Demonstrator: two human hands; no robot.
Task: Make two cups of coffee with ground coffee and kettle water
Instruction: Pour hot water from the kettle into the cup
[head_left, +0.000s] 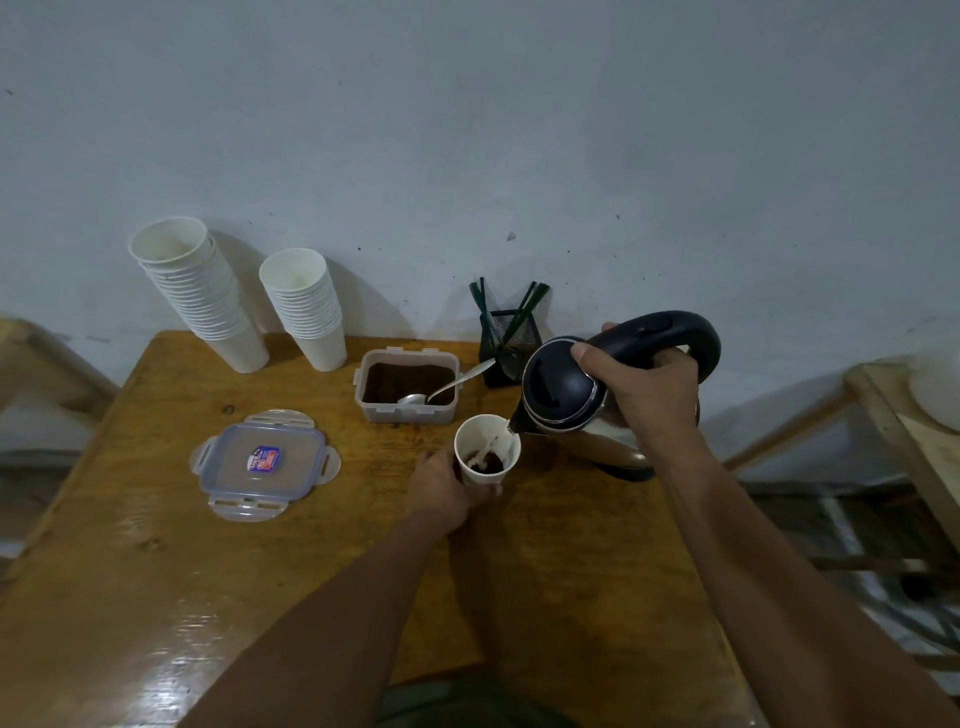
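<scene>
— Pale blue-grey wall (519, 130) behind, glossy wooden worktop (130, 597) in front. What sits far on it?

— Two stacks of paper cups (205, 296) at the far left, against the wall. Right of them an open tub of ground coffee (408, 384) with a metal spoon (447, 387) lying in it, its handle pointing right. Beside that, a black mesh holder (506, 343) with dark stirrers. The tub's clear lid (265, 462) lies flat at the left, nearer than the tub.

— And the hands?

— Right hand (649, 389) is wrapped around the black handle of the kettle (566, 395), which is tipped leftward, spout over the rim of a single paper cup (487, 449). Water is streaming onto dark grounds inside. Left hand (441, 488) curls round that cup's near left side, at the worktop's middle, just near of the tub.
</scene>
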